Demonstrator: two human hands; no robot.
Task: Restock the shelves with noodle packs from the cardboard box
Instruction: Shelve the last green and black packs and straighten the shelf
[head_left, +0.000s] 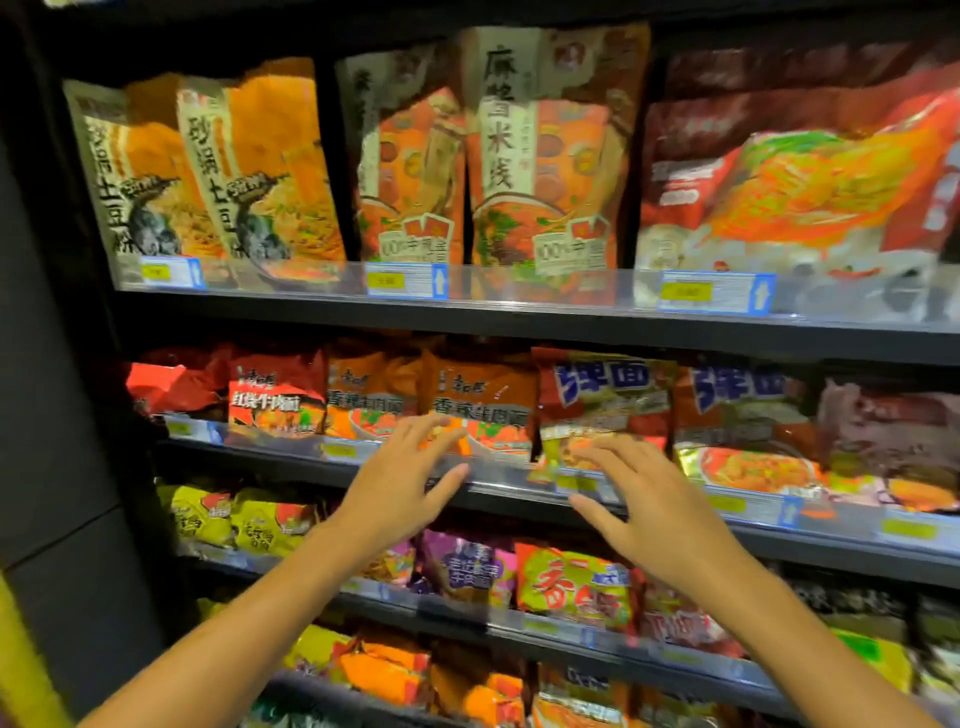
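Hands, left (400, 478) and right (649, 499), splayed empty before upright noodle packs (480, 410).

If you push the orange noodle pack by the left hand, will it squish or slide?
The orange pack looks like a puffy, crinkled plastic bag, so it would probably dent and crackle. It seems light, and its glossy film may slide back easily. It stands on edge, so it could tip.

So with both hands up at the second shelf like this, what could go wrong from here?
1. The left hand and right hand are open and hold nothing; the cardboard box is out of view, so no pack is being stocked.
2. The orange pack and the blue-lettered pack lean over the shelf rail; a push might tip them off.
3. Spread fingers could knock the price tag loose.
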